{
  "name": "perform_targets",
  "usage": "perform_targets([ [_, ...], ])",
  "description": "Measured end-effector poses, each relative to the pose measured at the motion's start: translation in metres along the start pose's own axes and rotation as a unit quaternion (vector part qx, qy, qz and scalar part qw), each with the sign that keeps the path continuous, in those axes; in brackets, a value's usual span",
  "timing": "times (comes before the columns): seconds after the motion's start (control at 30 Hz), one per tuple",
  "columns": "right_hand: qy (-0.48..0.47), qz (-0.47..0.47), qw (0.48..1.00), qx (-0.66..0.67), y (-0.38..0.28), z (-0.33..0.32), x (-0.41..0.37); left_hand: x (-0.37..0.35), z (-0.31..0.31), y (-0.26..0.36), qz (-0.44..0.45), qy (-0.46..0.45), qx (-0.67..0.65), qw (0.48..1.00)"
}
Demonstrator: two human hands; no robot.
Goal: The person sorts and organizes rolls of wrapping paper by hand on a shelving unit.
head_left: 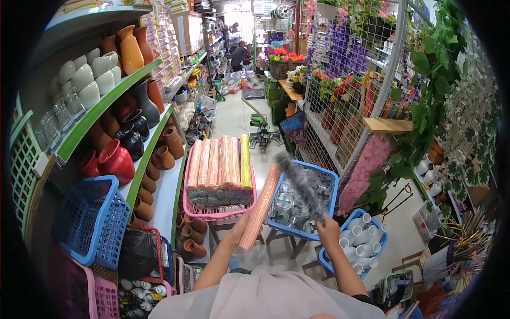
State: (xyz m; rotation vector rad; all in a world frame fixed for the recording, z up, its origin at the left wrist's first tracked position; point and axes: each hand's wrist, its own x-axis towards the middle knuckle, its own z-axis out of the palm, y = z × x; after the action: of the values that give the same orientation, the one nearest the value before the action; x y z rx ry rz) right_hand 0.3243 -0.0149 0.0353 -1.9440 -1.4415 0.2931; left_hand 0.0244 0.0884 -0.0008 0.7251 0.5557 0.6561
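Note:
My left hand point(243, 227) is closed around the lower part of a long peach-coloured roll point(263, 204), which tilts up and to the right. In my right hand point(328, 232) is a long dark grey brush-like thing point(300, 183), smeared by motion; its kind is not clear. It crosses above a blue basket point(333, 186) full of clear glass or plastic pieces point(289, 204). Left of the held roll, a pink basket point(220, 217) carries similar peach rolls point(212, 162) and one yellow roll point(245, 159) on top of grey-green bundles point(218, 198).
Shelves on the left hold white pots point(82, 77), red vases point(118, 159) and clay pots point(171, 141). A blue basket of white vases point(364, 242) stands low right. Wire racks point(350, 80) with artificial flowers line the right. A person point(240, 56) crouches far down the aisle.

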Motion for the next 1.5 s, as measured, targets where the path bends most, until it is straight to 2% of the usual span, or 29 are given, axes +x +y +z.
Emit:
perform_targets([
  [0.07, -0.006, -0.177, 0.984, 0.008, 0.009, 0.011, -0.015, -0.004, -0.003, -0.001, -0.017, 0.047, 0.033, 0.998],
  [0.1, -0.009, -0.179, 0.984, 0.009, 0.008, 0.010, -0.016, -0.005, -0.006, -0.003, -0.034, 0.093, 0.066, 0.993],
  [0.13, -0.097, -0.236, 0.965, -0.059, 0.005, 0.008, -0.017, 0.002, -0.008, -0.009, 0.095, -0.004, 0.064, 0.993],
  [0.17, -0.184, -0.288, 0.931, -0.127, 0.004, 0.007, -0.017, 0.000, -0.013, -0.013, 0.097, 0.000, 0.063, 0.993],
  [0.23, -0.178, -0.295, 0.929, -0.135, 0.011, 0.011, -0.006, -0.020, 0.008, 0.000, 0.042, 0.073, 0.032, 0.996],
  [0.27, -0.103, -0.171, 0.977, -0.069, 0.017, 0.020, 0.001, -0.010, -0.014, -0.007, -0.011, 0.006, -0.025, 1.000],
  [0.33, 0.006, 0.005, 1.000, 0.026, -0.004, 0.011, 0.011, -0.019, 0.000, -0.001, -0.010, 0.035, -0.042, 0.998],
  [0.43, -0.003, -0.114, 0.992, 0.045, -0.002, 0.018, -0.001, -0.022, -0.007, -0.007, 0.007, 0.058, -0.020, 0.998],
  [0.47, -0.013, -0.240, 0.971, 0.020, 0.013, 0.028, -0.006, -0.022, -0.015, -0.013, 0.017, 0.056, -0.028, 0.998],
  [0.5, -0.016, -0.241, 0.970, 0.021, 0.008, 0.025, -0.008, -0.023, -0.020, -0.017, 0.028, 0.055, -0.036, 0.997],
  [0.53, -0.099, -0.281, 0.953, -0.058, 0.000, 0.017, -0.010, -0.035, 0.021, 0.008, 0.097, 0.046, 0.003, 0.994],
  [0.57, -0.181, -0.317, 0.921, -0.137, -0.005, 0.013, -0.011, -0.014, -0.019, -0.007, 0.011, -0.199, -0.154, 0.968],
  [0.63, -0.143, -0.324, 0.930, -0.098, 0.014, 0.031, -0.001, -0.035, 0.011, 0.002, 0.030, 0.106, -0.006, 0.994],
  [0.7, 0.006, -0.147, 0.989, 0.020, 0.012, 0.035, 0.010, -0.026, 0.004, 0.001, 0.067, 0.071, -0.018, 0.995],
  [0.73, 0.008, -0.079, 0.997, 0.016, 0.007, 0.034, 0.013, -0.025, -0.001, 0.000, 0.075, 0.052, -0.028, 0.995],
  [0.77, 0.008, -0.081, 0.997, 0.019, 0.005, 0.034, 0.011, -0.026, -0.006, 0.000, 0.083, 0.034, -0.036, 0.995],
  [0.83, -0.004, -0.221, 0.974, 0.040, 0.004, 0.037, 0.004, -0.022, -0.033, -0.008, 0.043, 0.028, -0.051, 0.997],
  [0.9, -0.035, -0.297, 0.953, 0.047, 0.000, 0.035, -0.004, 0.001, -0.074, -0.031, 0.105, 0.082, -0.042, 0.990],
  [0.93, -0.095, -0.317, 0.944, -0.021, -0.003, 0.033, -0.005, -0.040, 0.004, 0.008, 0.083, 0.127, -0.037, 0.988],
  [0.97, -0.154, -0.333, 0.926, -0.088, -0.004, 0.032, -0.005, -0.039, -0.001, 0.008, 0.083, 0.128, -0.035, 0.988],
  [1.0, -0.155, -0.331, 0.927, -0.087, -0.002, 0.036, -0.003, -0.038, -0.010, 0.007, 0.053, 0.122, -0.030, 0.991],
  [1.07, -0.061, -0.134, 0.989, -0.003, 0.007, 0.049, 0.009, -0.029, -0.026, -0.005, 0.056, 0.072, -0.052, 0.995],
  [1.13, -0.017, 0.016, 0.994, 0.103, -0.009, 0.037, 0.012, -0.035, -0.012, -0.001, 0.079, 0.083, -0.005, 0.993],
  [1.17, -0.014, 0.014, 0.995, 0.102, -0.004, 0.039, 0.008, -0.037, -0.005, 0.003, 0.103, 0.093, 0.045, 0.989],
  [1.23, 0.003, -0.220, 0.974, 0.052, 0.011, 0.045, -0.006, -0.040, 0.015, 0.012, 0.096, 0.104, 0.008, 0.990],
  [1.27, -0.052, -0.295, 0.954, 0.029, 0.016, 0.043, -0.009, -0.041, 0.023, 0.015, 0.136, 0.069, 0.013, 0.988],
  [1.37, -0.149, -0.325, 0.928, -0.106, 0.012, 0.025, -0.007, -0.038, 0.024, 0.015, 0.152, 0.057, 0.007, 0.987],
  [1.43, -0.067, -0.324, 0.943, -0.035, 0.034, 0.043, 0.006, -0.035, 0.014, 0.013, 0.037, 0.092, 0.025, 0.995],
  [1.5, 0.019, -0.015, 1.000, 0.016, 0.030, 0.042, 0.022, -0.038, 0.026, 0.016, 0.058, 0.095, 0.068, 0.991],
])
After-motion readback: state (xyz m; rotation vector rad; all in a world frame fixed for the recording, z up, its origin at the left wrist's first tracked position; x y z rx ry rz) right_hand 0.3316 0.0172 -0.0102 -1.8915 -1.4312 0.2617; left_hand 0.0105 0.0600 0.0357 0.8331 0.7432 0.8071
